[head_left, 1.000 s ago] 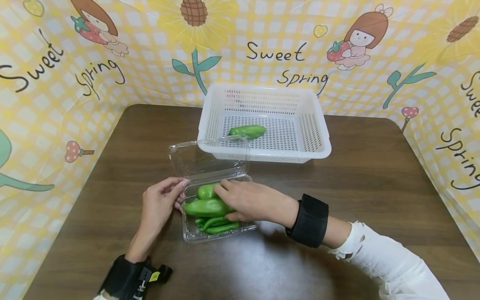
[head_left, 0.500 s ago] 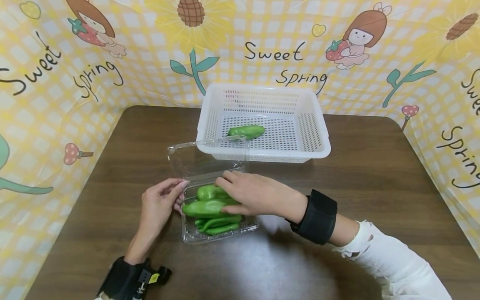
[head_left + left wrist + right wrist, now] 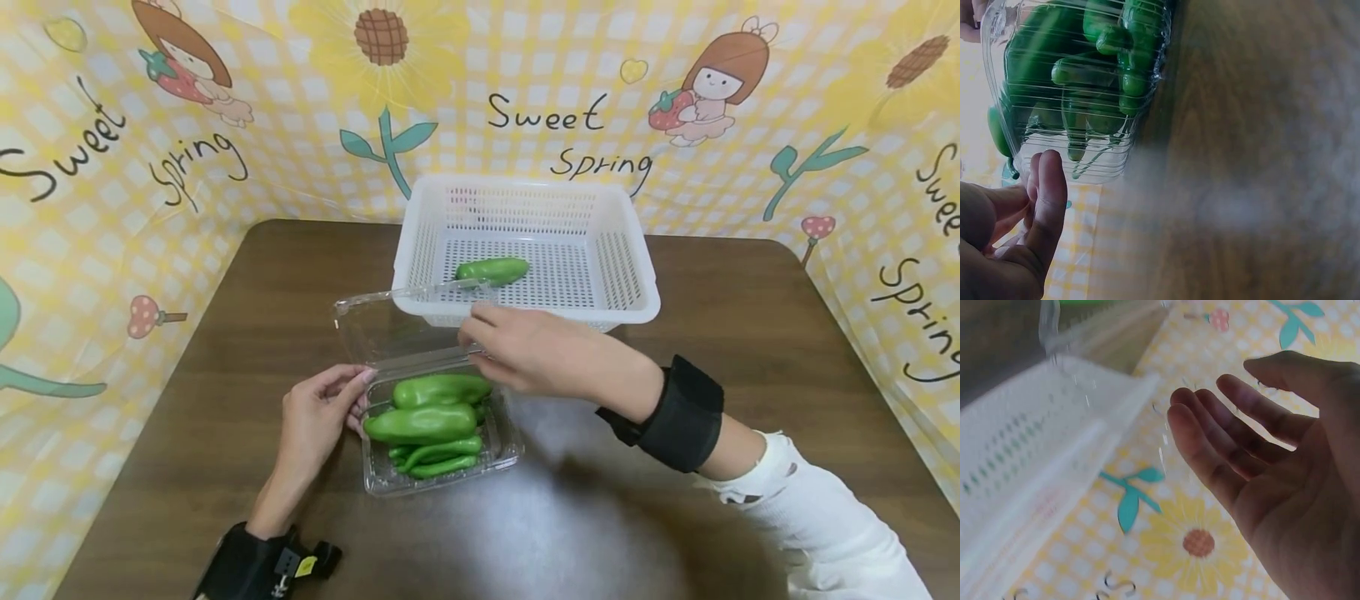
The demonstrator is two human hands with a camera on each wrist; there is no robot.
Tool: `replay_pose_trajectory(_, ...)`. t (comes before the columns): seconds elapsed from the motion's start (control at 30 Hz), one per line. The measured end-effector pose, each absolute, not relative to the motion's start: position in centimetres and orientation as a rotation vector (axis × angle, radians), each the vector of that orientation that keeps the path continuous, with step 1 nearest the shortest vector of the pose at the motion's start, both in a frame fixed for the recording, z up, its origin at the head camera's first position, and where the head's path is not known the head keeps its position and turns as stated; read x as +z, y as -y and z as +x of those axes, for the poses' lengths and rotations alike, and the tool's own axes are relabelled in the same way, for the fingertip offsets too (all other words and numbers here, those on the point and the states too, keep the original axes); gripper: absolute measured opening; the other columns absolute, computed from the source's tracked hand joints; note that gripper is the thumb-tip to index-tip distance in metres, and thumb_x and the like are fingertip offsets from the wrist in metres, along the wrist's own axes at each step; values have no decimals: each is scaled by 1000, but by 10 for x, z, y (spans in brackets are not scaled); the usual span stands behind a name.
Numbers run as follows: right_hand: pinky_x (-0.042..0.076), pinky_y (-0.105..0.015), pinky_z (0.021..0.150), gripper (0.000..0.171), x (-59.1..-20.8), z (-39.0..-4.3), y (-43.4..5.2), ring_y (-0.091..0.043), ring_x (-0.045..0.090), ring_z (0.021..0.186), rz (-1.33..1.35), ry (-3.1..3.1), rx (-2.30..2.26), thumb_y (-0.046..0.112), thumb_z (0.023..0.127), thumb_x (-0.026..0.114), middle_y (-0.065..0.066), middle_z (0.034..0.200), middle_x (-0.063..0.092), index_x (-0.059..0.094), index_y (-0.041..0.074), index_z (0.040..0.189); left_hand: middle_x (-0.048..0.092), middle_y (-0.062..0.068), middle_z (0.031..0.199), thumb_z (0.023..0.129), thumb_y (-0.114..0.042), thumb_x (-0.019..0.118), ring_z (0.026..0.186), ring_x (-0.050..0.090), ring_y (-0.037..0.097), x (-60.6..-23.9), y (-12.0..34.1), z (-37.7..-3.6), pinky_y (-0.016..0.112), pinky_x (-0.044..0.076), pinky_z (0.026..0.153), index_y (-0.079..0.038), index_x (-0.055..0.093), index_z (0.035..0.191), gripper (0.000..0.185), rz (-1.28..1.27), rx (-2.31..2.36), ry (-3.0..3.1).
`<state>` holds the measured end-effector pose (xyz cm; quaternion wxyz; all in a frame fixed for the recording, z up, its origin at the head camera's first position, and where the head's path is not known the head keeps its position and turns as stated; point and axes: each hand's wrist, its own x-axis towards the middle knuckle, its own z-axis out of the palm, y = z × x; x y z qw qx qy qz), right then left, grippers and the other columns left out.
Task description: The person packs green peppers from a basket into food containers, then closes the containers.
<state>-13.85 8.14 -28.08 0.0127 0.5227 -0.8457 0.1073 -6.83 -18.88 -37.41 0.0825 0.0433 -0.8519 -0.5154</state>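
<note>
On brown wood table, left hand pinches ribbed clear clamshell w/ glossy peppers; right hand released.

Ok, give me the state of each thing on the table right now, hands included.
Clamshell: lid open, holding peppers.
Peppers: piled in the clamshell.
Basket: one pepper inside.
Left hand: holding the clamshell's left edge.
Right hand: open, empty, by the lid.

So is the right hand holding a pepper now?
No, the right hand is empty, fingers relaxed by the clear lid above the peppers.
</note>
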Motion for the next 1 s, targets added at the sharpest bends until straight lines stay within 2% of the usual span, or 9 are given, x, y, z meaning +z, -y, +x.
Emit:
replay_pose_trajectory(0.1,52,-22,65,12,-271,-144,-90,-9,55,77,1570,2620,379,12,100,56,-1,102,59,61,10,110,70,17,70,95,-15,68,47,63,14,-386,192,-70,29,56,45,0,74,97,16,128,-1528,2548)
replay_pose_trajectory(0.27,54,-25,66,14,-257,-156,-100,-14,61,79,1467,2600,478,10,100,56,-6,109,63,59,7,113,70,9,68,94,-27,70,48,63,12,-415,203,-77,28,56,45,-10,75,97,18,157,-1554,2527)
replay_pose_trajectory(0.43,54,-32,66,16,-243,-171,-105,-20,61,80,1301,2624,455,11,100,55,-10,108,63,58,4,115,71,8,69,94,-26,69,50,64,11,-414,204,-78,26,56,45,-10,75,97,17,140,-1532,2525)
replay_pose_trajectory(0.67,53,-36,70,31,-229,-204,-110,-25,58,88,1138,2789,249,17,101,55,-14,117,58,53,4,129,71,8,70,95,-27,68,49,64,12,-412,203,-78,29,56,45,-10,75,99,18,132,-1532,2546)
replay_pose_trajectory(0.77,52,-39,74,36,-223,-219,-111,-28,56,94,1109,2879,170,19,101,56,-16,119,56,50,3,133,71,8,70,95,-27,68,49,64,12,-412,203,-78,30,57,45,-10,75,100,19,130,-1541,2549)
replay_pose_trajectory(1.0,49,-43,98,51,-215,-249,-105,-33,53,116,1123,3097,133,22,99,62,-19,132,49,40,3,141,71,9,70,94,-25,69,49,64,12,-412,202,-78,29,57,45,-10,75,99,17,150,-1535,2543)
